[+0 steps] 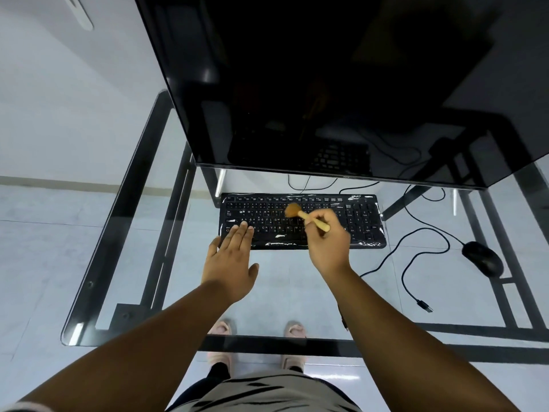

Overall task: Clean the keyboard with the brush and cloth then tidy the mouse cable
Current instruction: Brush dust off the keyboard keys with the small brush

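Two hands at keyboard (300, 221): left hand (230, 263) flat, steadying it, right hand (326, 242) grip round brush (306, 215), brushing step; next sweep remaining keys, then cloth.

Single head-worn wide-angle view, looking forward and steeply down from above the glass counter (297, 295). The keyboard (301, 221) sits mid-frame at arm's reach; the monitor (326, 84) fills the upper frame, close. Straight edges bow toward the borders.
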A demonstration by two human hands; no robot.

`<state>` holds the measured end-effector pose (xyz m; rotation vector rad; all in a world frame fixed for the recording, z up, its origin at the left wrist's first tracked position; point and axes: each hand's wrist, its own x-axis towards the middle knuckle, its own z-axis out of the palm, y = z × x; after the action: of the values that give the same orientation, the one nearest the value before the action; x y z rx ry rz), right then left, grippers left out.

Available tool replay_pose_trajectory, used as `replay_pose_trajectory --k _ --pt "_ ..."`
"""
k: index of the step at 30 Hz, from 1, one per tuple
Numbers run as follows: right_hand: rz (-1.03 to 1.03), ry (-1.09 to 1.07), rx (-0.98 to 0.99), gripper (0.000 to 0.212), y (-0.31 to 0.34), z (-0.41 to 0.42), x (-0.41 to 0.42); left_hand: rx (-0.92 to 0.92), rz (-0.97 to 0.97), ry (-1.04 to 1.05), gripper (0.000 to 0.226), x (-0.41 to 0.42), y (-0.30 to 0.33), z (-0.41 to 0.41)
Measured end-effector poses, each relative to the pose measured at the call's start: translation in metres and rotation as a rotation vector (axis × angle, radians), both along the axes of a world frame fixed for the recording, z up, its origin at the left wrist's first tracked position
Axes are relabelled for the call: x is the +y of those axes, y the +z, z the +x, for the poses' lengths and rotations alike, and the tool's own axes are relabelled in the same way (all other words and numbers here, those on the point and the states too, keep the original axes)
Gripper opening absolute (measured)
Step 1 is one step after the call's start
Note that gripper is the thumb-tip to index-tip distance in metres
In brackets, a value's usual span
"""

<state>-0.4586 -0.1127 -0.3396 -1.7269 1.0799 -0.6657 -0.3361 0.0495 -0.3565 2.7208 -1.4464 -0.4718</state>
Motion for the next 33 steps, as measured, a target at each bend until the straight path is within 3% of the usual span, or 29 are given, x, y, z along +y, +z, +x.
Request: replay_pose_trajectory --k 5,9,13,17,21,24,28,33 --pt "0.033 0.082 0.026 0.010 0.000 0.001 -0.003 0.028 0.000 -0.022 0.076 -0.014 0.001 0.000" --pt "-0.017 -0.093 -0.009 0.009 -0.004 -0.008 -0.008 0.037 0.021 0.011 0.076 -0.016 -0.001 -0.001" --pt "0.039 0.098 0.021 0.012 -0.005 -0.016 -0.004 0.041 0.027 0.012 0.076 -0.019 -0.002 -0.005" --pt "-0.008 -0.087 -0.031 0.012 -0.007 -0.026 -0.003 0.042 0.007 0.007 0.076 -0.024 -0.003 -0.011" --pt "0.018 0.083 0.007 0.012 -0.007 -0.032 0.003 0.072 -0.011 -0.012 0.077 -0.028 -0.003 -0.016" --pt "-0.026 -0.065 -0.006 0.018 -0.007 -0.038 0.000 0.086 -0.006 -0.003 0.077 -0.028 -0.004 -0.018" --pt "0.073 0.070 -0.010 0.018 -0.004 -0.044 -0.003 0.092 -0.007 0.012 0.078 -0.029 -0.004 -0.020" --pt "0.037 -0.017 -0.023 0.016 -0.004 -0.054 -0.007 0.071 -0.004 0.037 0.077 -0.033 -0.003 -0.025"
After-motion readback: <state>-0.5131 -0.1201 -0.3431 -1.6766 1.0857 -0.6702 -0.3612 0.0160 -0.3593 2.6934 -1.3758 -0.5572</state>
